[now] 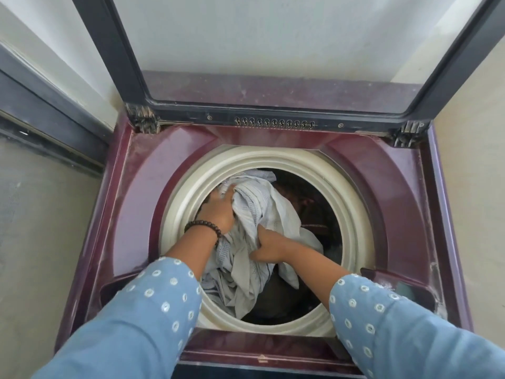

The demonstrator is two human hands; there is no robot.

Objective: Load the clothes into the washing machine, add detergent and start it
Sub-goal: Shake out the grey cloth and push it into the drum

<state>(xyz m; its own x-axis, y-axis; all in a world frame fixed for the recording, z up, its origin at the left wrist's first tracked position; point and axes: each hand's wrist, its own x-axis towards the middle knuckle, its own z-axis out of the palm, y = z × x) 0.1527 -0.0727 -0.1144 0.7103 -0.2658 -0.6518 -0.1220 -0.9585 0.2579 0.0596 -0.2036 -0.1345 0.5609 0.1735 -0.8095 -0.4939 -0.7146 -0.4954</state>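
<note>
The left hand, a dark bead bracelet on its wrist, is curled into the upper folds of a pale grey-white garment, gripping a bunch of it. The right hand pinches a fold lower down, its fingers closed around the cloth. Both reach from blue dotted sleeves into the drum opening.

The garment lies bunched inside the cream tub ring of the maroon top-loading washing machine, on top of darker clothes deeper in the drum. Its lower end sits close to the near rim. The glass lid stands raised behind.

The likely trouble is cloth left draped over the ring if it is not pushed down fully, where it could snag once the drum turns. No detergent is visible.
</note>
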